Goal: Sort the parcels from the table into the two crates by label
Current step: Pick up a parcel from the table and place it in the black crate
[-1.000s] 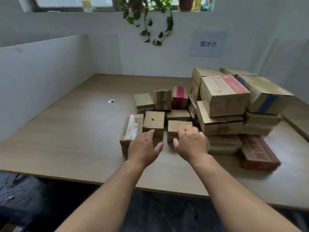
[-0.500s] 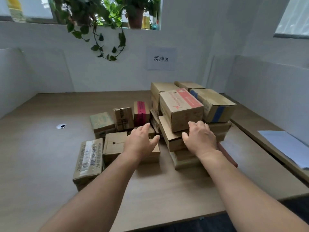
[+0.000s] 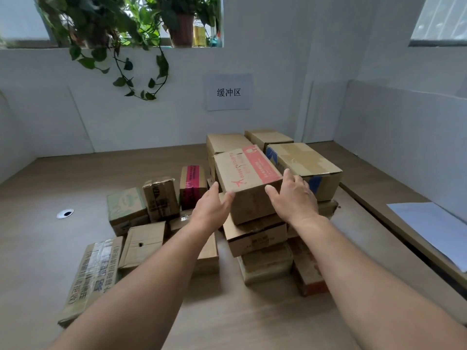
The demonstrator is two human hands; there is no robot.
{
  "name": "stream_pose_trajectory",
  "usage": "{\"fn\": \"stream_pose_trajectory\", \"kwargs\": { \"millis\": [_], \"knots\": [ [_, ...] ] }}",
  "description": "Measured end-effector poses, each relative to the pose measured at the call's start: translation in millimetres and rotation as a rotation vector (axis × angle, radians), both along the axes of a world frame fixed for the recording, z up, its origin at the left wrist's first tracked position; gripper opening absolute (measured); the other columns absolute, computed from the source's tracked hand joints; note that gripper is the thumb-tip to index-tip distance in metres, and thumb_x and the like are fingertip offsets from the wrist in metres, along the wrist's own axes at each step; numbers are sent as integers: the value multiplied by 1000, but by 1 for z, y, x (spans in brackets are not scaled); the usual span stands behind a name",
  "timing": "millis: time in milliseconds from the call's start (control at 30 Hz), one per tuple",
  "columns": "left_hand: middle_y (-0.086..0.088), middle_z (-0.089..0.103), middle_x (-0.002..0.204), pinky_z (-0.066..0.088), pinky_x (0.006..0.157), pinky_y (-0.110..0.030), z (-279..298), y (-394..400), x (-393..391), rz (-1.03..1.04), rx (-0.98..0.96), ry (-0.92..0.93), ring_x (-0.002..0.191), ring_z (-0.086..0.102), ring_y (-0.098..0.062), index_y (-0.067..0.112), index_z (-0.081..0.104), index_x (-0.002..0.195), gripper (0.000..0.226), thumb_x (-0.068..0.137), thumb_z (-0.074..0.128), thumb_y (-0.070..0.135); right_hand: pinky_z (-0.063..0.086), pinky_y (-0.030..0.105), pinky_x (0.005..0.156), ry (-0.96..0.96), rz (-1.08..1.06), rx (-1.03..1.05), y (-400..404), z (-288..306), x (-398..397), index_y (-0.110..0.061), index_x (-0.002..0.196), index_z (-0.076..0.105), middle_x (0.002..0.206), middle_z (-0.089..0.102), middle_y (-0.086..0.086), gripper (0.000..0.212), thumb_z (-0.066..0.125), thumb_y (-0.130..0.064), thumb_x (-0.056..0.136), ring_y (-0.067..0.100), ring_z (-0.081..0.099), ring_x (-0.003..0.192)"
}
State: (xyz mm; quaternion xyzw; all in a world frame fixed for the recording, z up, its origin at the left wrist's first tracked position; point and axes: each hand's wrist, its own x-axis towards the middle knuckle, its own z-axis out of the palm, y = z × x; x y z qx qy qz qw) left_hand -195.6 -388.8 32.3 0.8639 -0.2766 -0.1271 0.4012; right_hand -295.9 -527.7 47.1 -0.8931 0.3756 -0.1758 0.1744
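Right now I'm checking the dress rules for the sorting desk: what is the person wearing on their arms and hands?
Nothing shows: the left hand and right hand are bare, without gloves, rings or watch, and no sleeves are in view on either forearm.

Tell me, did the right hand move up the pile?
Yes. The right hand climbed from the low boxes to the top box with red print.

left hand [image 3: 211,210] open, fingers straight | right hand [image 3: 294,198] open | arms extended
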Motion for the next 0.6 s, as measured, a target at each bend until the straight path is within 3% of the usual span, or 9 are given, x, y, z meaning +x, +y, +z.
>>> {"fn": "stream_pose_trajectory", "kwargs": {
  "millis": [133, 233, 333, 400, 500, 600],
  "knots": [
    [-8, 36, 151, 30, 109, -35, 6, -20, 2, 73, -148, 214, 136, 35, -22, 7, 27, 148, 54, 103, 34, 36, 39, 44, 105, -75, 75, 188, -14, -3, 8, -11, 153, 25, 151, 38, 12, 64, 40, -46, 101, 30, 40, 136],
    [-4, 52, 133, 40, 99, -36, 3, -27, 8, 105, -236, 344, 111, 49, -17, 13, 43, 137, 41, 104, 34, 35, 39, 40, 101, -133, 110, 327, -22, -1, 11, -10, 149, 30, 149, 41, 11, 57, 35, -44, 104, 29, 42, 134],
    [-1, 60, 115, 48, 88, -38, 2, -28, 15, 110, -239, 385, 98, 56, -17, 17, 51, 115, 22, 103, 37, 28, 42, 41, 94, -151, 101, 340, -30, -2, 17, -12, 139, 41, 142, 48, 12, 54, 30, -50, 103, 30, 48, 125],
    [0, 61, 118, 50, 82, -35, 3, -25, 20, 79, -259, 410, 100, 58, -15, 18, 52, 118, 22, 100, 40, 20, 42, 45, 96, -152, 58, 339, -34, -2, 21, -11, 141, 38, 145, 43, 14, 63, 27, -58, 100, 32, 46, 127],
    [-2, 63, 117, 53, 83, -36, 5, -14, 25, -7, -337, 445, 104, 61, -17, 28, 41, 131, 45, 93, 49, 7, 39, 48, 103, -109, 74, 364, -40, -3, 24, -17, 153, 23, 150, 38, 14, 69, 29, -59, 100, 34, 41, 134],
    [-7, 60, 105, 55, 79, -35, 12, -3, 25, -79, -333, 347, 102, 62, -23, 38, 28, 141, 76, 86, 50, -9, 43, 43, 104, -148, 215, 437, -39, 2, 26, -33, 154, 20, 138, 53, 3, 57, 40, -45, 102, 26, 51, 125]
  ]
}}
